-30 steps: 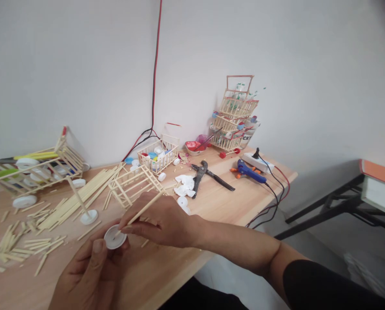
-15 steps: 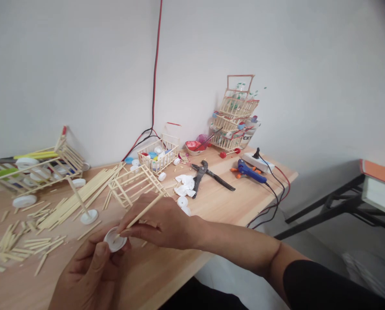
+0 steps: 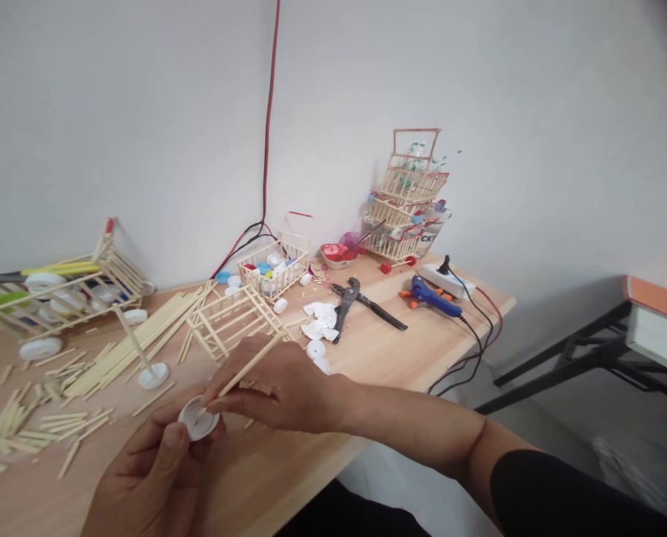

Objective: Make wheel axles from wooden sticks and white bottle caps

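Grip: cap (image 3: 206,427) was pinched by left hand (image 3: 148,477), stick (image 3: 254,364) by right hand (image 3: 283,384) | top end uncapped | beyond grip, second stick (image 3: 134,338) already bottom-capped

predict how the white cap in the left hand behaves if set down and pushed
The cap looks thin, so it is probably light. Its round rim could roll on edge; laid flat, such a shallow shape likely slides.
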`<state>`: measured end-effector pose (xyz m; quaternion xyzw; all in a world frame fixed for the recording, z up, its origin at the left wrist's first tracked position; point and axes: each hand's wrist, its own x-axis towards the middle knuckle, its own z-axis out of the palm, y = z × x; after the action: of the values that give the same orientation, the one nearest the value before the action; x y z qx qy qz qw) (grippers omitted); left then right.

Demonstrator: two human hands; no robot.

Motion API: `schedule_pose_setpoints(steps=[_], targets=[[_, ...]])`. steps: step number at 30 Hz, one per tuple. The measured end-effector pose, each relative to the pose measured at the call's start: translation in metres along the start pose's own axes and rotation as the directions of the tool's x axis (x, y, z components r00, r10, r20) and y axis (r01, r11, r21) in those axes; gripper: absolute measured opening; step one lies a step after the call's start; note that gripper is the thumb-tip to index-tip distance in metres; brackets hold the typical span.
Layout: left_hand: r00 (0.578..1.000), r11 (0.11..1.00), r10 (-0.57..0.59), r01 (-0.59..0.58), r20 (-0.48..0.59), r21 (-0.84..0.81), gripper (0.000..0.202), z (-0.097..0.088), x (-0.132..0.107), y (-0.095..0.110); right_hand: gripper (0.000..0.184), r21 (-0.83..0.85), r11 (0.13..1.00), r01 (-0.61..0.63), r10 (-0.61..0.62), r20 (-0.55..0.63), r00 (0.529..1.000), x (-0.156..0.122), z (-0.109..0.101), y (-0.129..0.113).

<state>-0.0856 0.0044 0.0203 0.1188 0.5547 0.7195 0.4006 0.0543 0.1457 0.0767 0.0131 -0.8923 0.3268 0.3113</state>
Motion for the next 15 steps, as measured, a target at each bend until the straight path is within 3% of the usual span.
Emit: schedule_pose_setpoints(steps=[8, 15], targets=[[0.999, 0.999, -0.042, 0.042, 0.005, -0.020, 0.059, 0.0086, -0.0042, 0.0071, 0.021, -0.022, 0.999, -0.025, 0.025, -0.006, 1.000, 0.0007, 0.0003, -0.0006], [0.999, 0.999, -0.025, 0.025, -0.035, 0.024, 0.060, 0.0013, -0.0005, 0.0031, 0.027, -0.024, 1.000, 0.019, -0.019, -0.011, 1.000, 0.0007, 0.0016, 0.0004]])
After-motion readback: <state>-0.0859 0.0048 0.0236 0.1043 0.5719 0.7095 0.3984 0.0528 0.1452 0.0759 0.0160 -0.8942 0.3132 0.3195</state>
